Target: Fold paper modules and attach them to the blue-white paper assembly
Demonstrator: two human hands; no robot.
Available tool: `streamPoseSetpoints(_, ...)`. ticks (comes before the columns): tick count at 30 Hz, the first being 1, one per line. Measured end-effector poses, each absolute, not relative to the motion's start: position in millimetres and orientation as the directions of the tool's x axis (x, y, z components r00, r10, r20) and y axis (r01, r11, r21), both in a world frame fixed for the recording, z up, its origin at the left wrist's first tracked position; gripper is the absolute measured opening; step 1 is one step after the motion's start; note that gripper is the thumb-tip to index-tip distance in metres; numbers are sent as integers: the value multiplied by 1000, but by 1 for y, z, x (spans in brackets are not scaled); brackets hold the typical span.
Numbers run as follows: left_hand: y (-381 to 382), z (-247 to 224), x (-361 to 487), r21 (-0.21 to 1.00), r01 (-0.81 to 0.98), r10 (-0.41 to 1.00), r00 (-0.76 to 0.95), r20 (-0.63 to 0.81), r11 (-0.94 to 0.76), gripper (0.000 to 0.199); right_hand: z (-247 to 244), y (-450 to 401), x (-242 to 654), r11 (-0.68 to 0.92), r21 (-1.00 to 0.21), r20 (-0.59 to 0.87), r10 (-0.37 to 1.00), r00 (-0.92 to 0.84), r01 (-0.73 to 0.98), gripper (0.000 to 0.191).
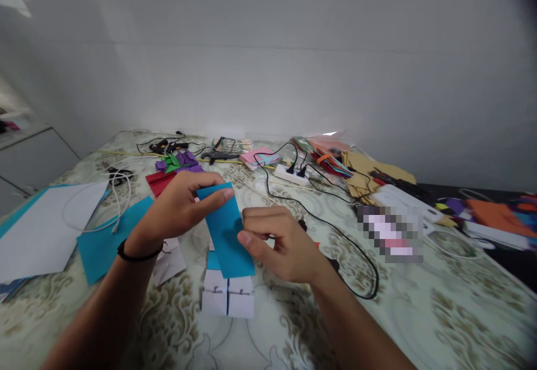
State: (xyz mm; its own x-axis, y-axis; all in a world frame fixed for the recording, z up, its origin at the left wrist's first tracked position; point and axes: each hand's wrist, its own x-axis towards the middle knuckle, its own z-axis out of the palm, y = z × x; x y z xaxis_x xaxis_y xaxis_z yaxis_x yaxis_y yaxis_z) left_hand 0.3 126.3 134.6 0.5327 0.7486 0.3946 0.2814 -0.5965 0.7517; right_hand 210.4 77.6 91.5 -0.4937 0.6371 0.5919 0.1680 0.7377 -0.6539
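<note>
A folded strip of blue paper (pixel 226 238) is held up over the table, slanting from upper left to lower right. My left hand (pixel 184 205) pinches its upper end, thumb on the front face and fingers behind. At the strip's right edge is my right hand (pixel 279 241), closed with curled fingers, its thumb and fingertips against the paper. Below the strip lies a folded white paper piece (pixel 216 301) with a blue line down its middle; its upper part is hidden. Beside my left wrist rests a small white folded paper (pixel 171 266).
Blue sheets (pixel 98 252) and a white sheet (pixel 46 230) lie left, with a white cable (pixel 126 202) and black scissors (pixel 119 177). Behind are purple paper pieces (pixel 184 160), glue guns (pixel 168 146) and a power strip (pixel 289 175). A black cord (pixel 335 227) loops right.
</note>
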Motion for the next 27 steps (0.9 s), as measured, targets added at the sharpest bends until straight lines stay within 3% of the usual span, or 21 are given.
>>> streamPoseSetpoints(8,126,129,6,730,251,675,641,367,-635,40,90,75,207,743,-649,580,621,-526,162,44)
streamPoseSetpoints(11,124,126,9,779,208,706,599,376,-591,28,91,74,207,738,-650,580,637,-507,184,44)
streamPoseSetpoints(12,125,125,9,816,181,739,562,372,-549,24,91,74,207,738,-644,595,648,-475,201,44)
streamPoseSetpoints(15,133,121,6,924,99,828,486,279,-370,43,89,76,208,712,-643,680,700,-216,281,47)
streamPoseSetpoints(19,147,118,-2,963,87,770,620,149,-256,61,84,80,211,668,-686,720,681,136,288,45)
streamPoseSetpoints(22,147,120,0,959,131,728,678,99,-252,53,81,81,212,653,-705,708,670,221,277,44)
streamPoseSetpoints(27,139,119,14,984,84,747,662,63,-158,35,81,81,212,632,-692,713,673,197,348,43)
